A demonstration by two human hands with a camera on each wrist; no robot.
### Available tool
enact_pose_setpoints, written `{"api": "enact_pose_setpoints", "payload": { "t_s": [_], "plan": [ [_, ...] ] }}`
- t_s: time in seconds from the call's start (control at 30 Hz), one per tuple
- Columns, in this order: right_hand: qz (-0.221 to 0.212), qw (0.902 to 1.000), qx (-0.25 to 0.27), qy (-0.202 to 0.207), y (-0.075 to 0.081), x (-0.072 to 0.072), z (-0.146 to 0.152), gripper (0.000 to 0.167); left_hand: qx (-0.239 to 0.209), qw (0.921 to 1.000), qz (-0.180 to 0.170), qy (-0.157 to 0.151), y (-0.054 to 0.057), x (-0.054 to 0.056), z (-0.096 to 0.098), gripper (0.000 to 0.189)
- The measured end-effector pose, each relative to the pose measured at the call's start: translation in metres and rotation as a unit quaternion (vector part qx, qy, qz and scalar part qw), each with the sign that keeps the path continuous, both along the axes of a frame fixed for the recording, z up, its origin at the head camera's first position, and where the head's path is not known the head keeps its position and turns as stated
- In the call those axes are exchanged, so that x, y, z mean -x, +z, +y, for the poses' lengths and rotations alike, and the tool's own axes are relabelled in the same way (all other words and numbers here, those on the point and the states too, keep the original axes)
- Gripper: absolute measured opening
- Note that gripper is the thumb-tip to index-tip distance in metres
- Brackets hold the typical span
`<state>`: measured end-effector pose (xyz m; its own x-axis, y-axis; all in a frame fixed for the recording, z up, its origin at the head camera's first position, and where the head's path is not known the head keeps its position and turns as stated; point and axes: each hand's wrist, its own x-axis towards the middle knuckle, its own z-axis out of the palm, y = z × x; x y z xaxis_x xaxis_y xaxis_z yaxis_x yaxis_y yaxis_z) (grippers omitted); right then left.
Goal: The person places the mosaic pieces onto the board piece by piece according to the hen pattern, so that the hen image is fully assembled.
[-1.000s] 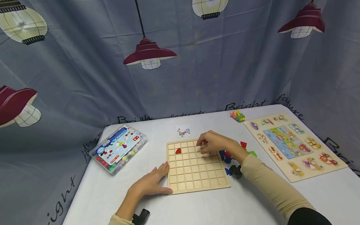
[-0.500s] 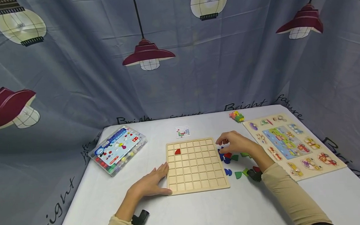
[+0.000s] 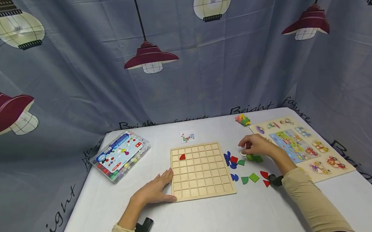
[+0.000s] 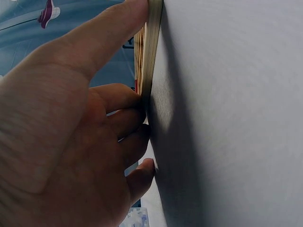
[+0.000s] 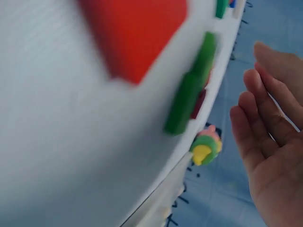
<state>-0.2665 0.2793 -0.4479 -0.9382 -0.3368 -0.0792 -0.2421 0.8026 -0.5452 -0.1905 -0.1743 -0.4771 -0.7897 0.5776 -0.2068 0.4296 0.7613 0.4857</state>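
Note:
A wooden grid board (image 3: pixel 202 176) lies on the table with one red quarter-round piece (image 3: pixel 182 157) in a cell near its upper left. My left hand (image 3: pixel 155 190) rests against the board's left edge, thumb at the near corner; in the left wrist view its fingers (image 4: pixel 129 142) reach along the edge. To the right, my right hand (image 3: pixel 258 145) hovers over loose pieces, its fingers slightly bent. Nothing shows in its grasp in the right wrist view. Beneath it are a white piece (image 3: pixel 243 154) and green blocks (image 3: pixel 257 158). Blue pieces (image 3: pixel 227 158) and a red square (image 3: pixel 234 159) lie beside the board.
A picture card (image 3: pixel 187 136) lies behind the board. At left is a clear plastic case (image 3: pixel 120 155) of coloured parts. A wooden picture puzzle (image 3: pixel 299 145) and a small colourful toy (image 3: pixel 243 119) sit at right. Red pieces (image 3: pixel 264 175) lie near the right wrist.
My right hand has moved right, from above the board to the loose pieces, uncovering the board's upper right and several pieces. The left hand has stayed at the board's edge.

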Motion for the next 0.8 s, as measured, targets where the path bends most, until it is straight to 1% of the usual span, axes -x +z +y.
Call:
{"api": "enact_pose_setpoints", "payload": {
  "t_s": [0.17,0.33,0.53,0.7,0.8],
  "plan": [
    [-0.01,0.9998,-0.011,-0.012,-0.01,0.004,0.012,0.024,0.002,1.0,-0.002,0.002,-0.001,-0.001,-0.001,0.104],
    [-0.017,0.9991,-0.028,-0.028,-0.012,0.006,0.021,0.025,0.003,1.0,-0.001,0.001,-0.001,-0.001,-0.001,0.105],
    [-0.028,0.9985,-0.042,-0.021,-0.015,0.009,0.026,0.025,0.005,1.0,-0.003,0.004,-0.001,-0.002,0.0,0.105],
    [-0.027,0.9986,-0.042,-0.016,-0.015,0.009,0.026,0.026,0.006,0.9999,-0.005,0.006,-0.001,-0.001,0.001,0.105],
    [-0.034,0.9984,-0.043,-0.016,-0.015,0.009,0.026,0.029,0.006,1.0,-0.004,0.004,0.0,0.0,0.0,0.105]
  ]
}}
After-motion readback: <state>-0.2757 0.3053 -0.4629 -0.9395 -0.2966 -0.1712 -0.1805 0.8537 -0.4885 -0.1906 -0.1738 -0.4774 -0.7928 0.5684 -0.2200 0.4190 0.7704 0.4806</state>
